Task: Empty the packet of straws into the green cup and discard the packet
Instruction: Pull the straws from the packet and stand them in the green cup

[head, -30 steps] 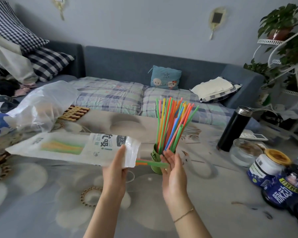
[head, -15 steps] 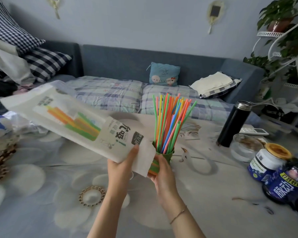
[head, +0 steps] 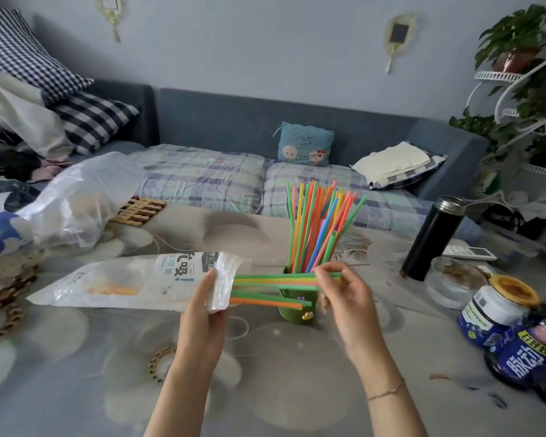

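My right hand (head: 344, 290) pinches the ends of a few loose straws (head: 275, 280) right in front of the green cup (head: 293, 310). They run level, leftward from the cup, into the open mouth of the packet (head: 133, 282), which my left hand (head: 204, 313) grips at that mouth, thumb on top. The packet lies nearly flat, stretching away left of the cup above the table (head: 265, 389). A bundle of standing straws (head: 319, 225) fans upright out of the cup. A black flask (head: 432, 236) stands well right of it.

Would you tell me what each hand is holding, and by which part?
The left hand grips the straw packet at its open end; the right hand pinches the tips of straws protruding from it.
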